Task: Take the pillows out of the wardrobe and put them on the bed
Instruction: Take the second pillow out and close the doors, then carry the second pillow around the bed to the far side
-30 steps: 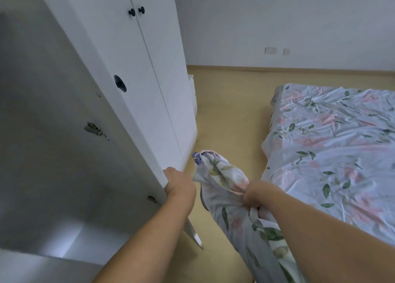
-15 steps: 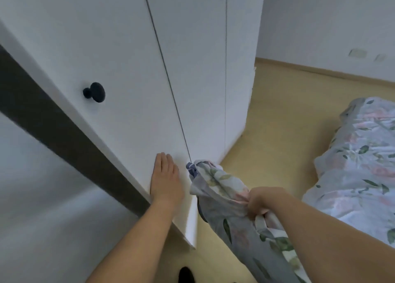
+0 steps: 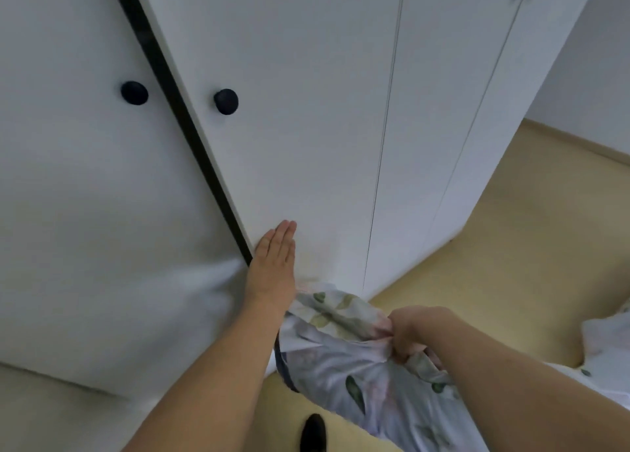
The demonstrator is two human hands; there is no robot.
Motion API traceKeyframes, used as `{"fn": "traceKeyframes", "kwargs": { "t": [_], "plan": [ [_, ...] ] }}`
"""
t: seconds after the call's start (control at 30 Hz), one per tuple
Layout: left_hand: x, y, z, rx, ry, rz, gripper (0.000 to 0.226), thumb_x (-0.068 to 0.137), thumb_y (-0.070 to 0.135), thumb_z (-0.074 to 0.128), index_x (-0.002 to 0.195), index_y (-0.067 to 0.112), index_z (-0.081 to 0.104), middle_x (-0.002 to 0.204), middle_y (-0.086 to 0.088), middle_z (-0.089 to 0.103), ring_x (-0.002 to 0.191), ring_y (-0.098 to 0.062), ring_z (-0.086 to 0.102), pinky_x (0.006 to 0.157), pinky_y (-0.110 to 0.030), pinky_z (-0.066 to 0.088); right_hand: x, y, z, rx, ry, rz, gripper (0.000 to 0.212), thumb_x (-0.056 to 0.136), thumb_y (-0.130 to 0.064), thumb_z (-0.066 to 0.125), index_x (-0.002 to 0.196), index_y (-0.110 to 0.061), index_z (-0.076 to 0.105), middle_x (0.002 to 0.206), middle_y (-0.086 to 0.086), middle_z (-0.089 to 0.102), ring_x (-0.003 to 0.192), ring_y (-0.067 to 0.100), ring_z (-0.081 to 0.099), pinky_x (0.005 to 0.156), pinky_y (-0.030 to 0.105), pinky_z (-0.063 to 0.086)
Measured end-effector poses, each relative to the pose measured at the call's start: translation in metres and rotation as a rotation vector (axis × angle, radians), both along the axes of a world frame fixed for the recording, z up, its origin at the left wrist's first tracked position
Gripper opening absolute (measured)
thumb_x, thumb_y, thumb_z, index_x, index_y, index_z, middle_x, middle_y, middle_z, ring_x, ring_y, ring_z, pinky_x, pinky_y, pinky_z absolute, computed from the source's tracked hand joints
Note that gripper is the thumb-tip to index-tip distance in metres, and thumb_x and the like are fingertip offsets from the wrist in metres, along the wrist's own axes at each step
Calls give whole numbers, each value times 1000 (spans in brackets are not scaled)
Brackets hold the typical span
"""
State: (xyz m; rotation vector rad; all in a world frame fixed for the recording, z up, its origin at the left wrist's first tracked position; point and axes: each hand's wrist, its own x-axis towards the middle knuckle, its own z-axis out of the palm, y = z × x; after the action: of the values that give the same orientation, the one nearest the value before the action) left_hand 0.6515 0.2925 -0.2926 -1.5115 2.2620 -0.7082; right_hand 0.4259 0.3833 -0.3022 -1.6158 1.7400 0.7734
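A floral pillow hangs low in front of me, gripped at a bunched fold by my right hand. My left hand lies flat with straight fingers on the white wardrobe door, close to its left edge. That door stands almost closed, with a narrow dark gap between it and the neighbouring door. Each of the two doors has a round black knob. A corner of the bed with the same floral cover shows at the right edge.
Further wardrobe doors with small black knobs run to the right. Yellowish floor lies between the wardrobe and the bed. A dark shoe tip shows at the bottom.
The wardrobe door has swung from open to nearly closed. My left hand went from gripping the door's edge to pressing flat on its front. My view turned left, away from the bed.
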Motion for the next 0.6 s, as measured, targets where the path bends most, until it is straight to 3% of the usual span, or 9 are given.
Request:
{"fn": "traceKeyframes", "kwargs": {
  "t": [0.1,0.2,0.43,0.6],
  "plan": [
    [12,-13,1,6,11,-1,64,98,30,19,151,7,-9,147,-15,-40,142,-33,-31,107,-47,-27,1,-9,-1,-53,26,29,30,78,-20,67,108,-15,68,106,6,69,96,26,65,74,30,49],
    [22,-29,0,19,27,4,65,99,35,20,152,10,-7,147,-11,-40,142,-31,-31,107,-47,-27,1,-18,-3,-82,38,58,32,80,-19,63,112,-17,65,110,6,68,101,26,63,82,32,49],
    [35,-57,-2,11,20,-4,63,95,20,20,154,15,-3,156,-9,-31,143,-30,-29,112,-50,-21,-6,-40,-1,-127,57,61,34,83,-21,57,117,-20,61,115,3,66,108,25,61,89,35,49],
    [38,-74,-8,49,48,27,67,94,19,25,154,16,-6,148,-12,-42,136,-33,-39,108,-55,-24,-9,-49,-8,-138,93,36,31,85,-19,55,115,-20,62,112,2,66,105,24,62,87,35,52]
  ]
}}
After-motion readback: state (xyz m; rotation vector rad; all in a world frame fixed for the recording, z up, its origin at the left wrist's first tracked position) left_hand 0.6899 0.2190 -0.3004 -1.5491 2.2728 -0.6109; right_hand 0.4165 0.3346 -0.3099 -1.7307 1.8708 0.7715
